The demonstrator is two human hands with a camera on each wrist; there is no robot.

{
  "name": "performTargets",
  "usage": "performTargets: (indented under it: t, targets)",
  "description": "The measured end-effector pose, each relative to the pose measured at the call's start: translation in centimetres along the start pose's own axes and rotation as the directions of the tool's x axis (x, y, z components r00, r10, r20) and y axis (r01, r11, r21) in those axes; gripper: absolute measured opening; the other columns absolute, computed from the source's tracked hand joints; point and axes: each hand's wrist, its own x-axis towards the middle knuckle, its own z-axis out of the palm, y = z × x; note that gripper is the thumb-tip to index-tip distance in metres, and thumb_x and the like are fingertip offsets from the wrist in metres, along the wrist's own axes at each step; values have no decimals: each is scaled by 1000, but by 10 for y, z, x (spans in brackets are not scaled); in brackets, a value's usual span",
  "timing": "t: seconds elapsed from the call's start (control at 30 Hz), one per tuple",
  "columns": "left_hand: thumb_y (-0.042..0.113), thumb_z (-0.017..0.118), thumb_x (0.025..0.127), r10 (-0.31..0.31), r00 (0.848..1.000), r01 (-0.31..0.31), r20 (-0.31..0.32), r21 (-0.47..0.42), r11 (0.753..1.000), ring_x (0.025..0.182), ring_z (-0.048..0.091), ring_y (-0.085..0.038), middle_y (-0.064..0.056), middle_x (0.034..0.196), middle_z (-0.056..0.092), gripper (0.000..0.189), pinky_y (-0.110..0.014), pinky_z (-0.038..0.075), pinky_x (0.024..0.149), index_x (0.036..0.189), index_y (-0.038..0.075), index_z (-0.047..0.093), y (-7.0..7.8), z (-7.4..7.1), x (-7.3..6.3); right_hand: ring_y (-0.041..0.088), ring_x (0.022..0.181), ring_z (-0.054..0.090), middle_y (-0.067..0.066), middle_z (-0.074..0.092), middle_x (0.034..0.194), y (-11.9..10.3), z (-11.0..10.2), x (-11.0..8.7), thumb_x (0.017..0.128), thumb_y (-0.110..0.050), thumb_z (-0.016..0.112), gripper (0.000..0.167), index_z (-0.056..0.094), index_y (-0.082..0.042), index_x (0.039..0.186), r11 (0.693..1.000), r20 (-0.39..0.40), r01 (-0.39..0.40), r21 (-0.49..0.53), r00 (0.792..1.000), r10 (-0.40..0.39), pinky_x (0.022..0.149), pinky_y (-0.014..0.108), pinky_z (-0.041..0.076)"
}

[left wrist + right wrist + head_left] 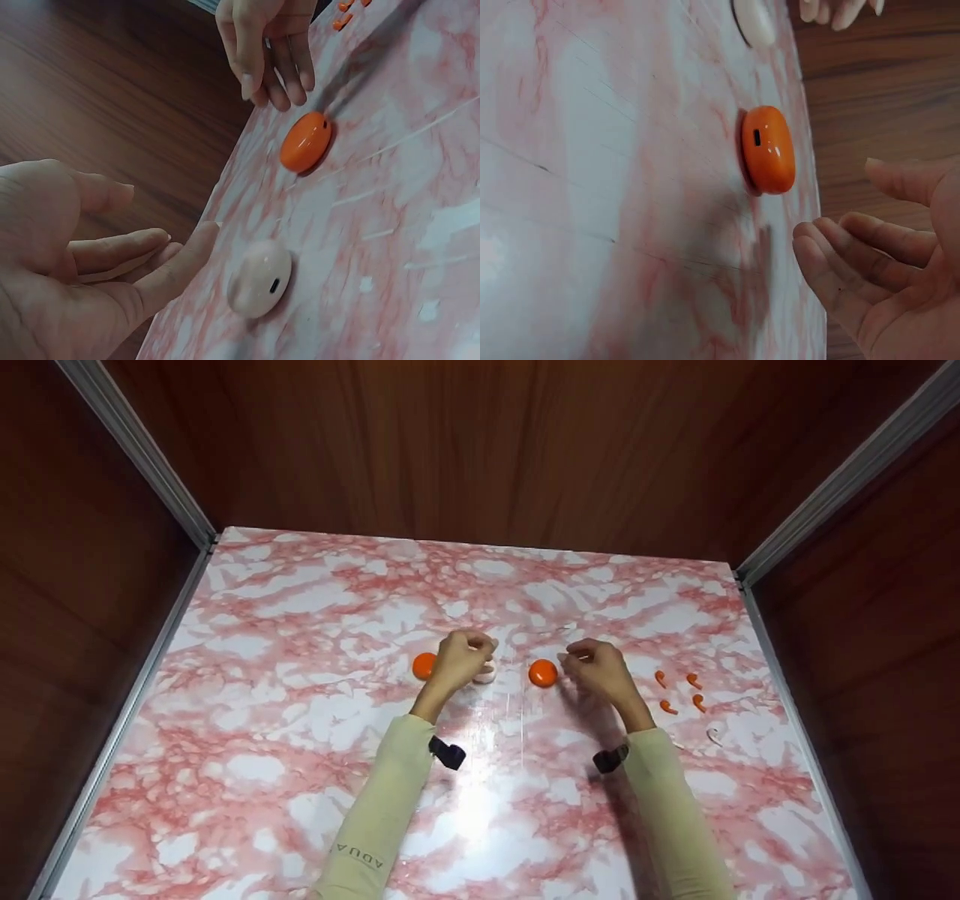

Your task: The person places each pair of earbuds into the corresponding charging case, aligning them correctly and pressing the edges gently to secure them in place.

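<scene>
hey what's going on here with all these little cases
A person has both hands over a marbled table, gripping nothing. The left hand is close to a white case, and the right hand is beside an orange case. A second orange case sits left of the left hand. Four orange earbuds lie apart, right of the right hand.

Small dark lettering (357, 856) across the left sleeve (384, 810), seemingly "ADUA", its ends unclear
</scene>
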Motion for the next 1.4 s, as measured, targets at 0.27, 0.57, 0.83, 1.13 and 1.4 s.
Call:
performTargets:
  t: [0.27, 0.57, 0.83, 1.13, 1.4]
  targets:
    - [15, 65, 102, -48, 998, 49, 51, -15, 999, 106, 75, -44, -30, 121, 72, 32, -41, 70, 85, 125, -7, 70, -4, 21, 1, 36, 97, 75, 23, 76, 108, 5, 5, -1, 101, -26, 69, 41, 68, 5, 129, 999, 22, -41, 23, 999, 41, 74, 38, 67]
    - [13, 69, 99, -31, 999, 29, 24, 93, 995, 89, 80, -33, -23, 108, 80, 31, -22, 67, 67, 121, -9, 72, -13, 43, 5, 32, 87, 76, 25, 78, 103, 3, 12, 0, 101, -25, 70, 34, 73, 4, 120, 998, 7, -46, 38, 999, 45, 69, 34, 66]
    - [16, 70, 97, 85, 996, -76, -17, 290, 954, 79, 76, -17, -14, 93, 82, 28, -28, 65, 78, 114, -6, 77, -23, 62, 4, 27, 87, 75, 24, 78, 105, 6, 15, 2, 101, -22, 70, 32, 75, 4, 119, 997, 18, -71, 26, 997, 70, 65, 19, 58]
    - [14, 67, 98, 88, 996, -72, -31, 356, 932, 58, 58, -6, 0, 65, 67, 19, -15, 44, 56, 100, -2, 78, -21, 78, 6, 18, 84, 74, 27, 77, 108, 8, 21, 4, 100, -15, 68, 31, 72, 9, 119, 996, 12, -71, 53, 997, 70, 69, 19, 62]
    - [25, 66, 98, 157, 973, -66, -166, 452, 890, 55, 45, -16, 4, 59, 48, 41, -29, 33, 46, 61, 16, 53, -51, 92, 30, 18, 84, 75, 29, 76, 110, 8, 22, 5, 99, -12, 68, 28, 73, 9, 118, 996, -4, -66, 55, 998, 66, 70, 19, 64]
